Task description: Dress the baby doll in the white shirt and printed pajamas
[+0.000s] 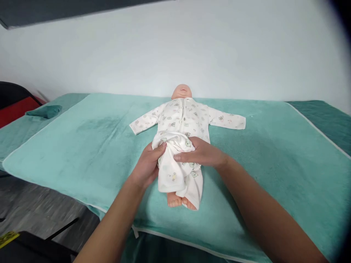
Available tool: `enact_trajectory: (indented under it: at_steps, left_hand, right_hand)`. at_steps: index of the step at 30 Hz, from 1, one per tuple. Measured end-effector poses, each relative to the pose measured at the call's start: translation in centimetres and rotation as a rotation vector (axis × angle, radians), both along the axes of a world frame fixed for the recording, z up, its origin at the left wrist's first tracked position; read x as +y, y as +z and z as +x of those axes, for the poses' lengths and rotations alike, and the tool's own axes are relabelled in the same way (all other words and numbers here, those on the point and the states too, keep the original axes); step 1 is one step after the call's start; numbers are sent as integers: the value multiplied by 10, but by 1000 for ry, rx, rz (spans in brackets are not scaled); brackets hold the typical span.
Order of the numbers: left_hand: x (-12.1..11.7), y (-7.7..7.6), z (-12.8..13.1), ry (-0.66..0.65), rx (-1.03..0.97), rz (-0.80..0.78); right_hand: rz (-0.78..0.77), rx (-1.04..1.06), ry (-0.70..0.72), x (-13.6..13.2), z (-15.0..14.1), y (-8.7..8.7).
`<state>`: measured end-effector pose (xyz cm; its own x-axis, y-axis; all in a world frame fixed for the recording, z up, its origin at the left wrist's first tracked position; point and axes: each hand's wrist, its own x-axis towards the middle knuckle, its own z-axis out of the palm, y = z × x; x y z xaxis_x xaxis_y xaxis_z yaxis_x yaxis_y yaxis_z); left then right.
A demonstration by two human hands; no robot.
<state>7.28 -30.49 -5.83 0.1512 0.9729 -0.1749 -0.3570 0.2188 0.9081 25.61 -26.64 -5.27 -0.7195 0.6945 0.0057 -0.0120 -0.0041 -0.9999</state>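
On its back lies a baby doll (181, 91), its head toward the wall and its bare feet toward me. It wears a white printed baby shirt (175, 115) with both sleeves spread out sideways. White printed baby pants (171, 175) are bunched around its legs, with the feet sticking out below the cuffs. My left hand (148, 162) grips the pants at the left side, thumb on top. From the right, my right hand (201, 151) is closed on the bunched upper part of the same pants. Fingers of both hands are partly hidden by the cloth.
A light green padded mat (95, 146) covers the bed beneath the doll. Behind it stands a white wall (192, 47). A small dark green cloth (44, 111) lies at the far left, near a red and black chair (16, 106). Another black item (35, 248) is at lower left.
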Motion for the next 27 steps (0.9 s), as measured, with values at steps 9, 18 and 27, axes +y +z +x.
enact_trajectory:
  at_steps: [9,18,27]
  left_hand:
    - [-95,13,22,312,110,-146]
    - [-159,-21,54,525,70,-402]
    - [-156,-52,25,677,83,-352]
  right_hand:
    - [325,-285,47,-3,1,8]
    - [523,-390,221,-9,-1,7]
    - [724,-667,156,-30,-17,6]
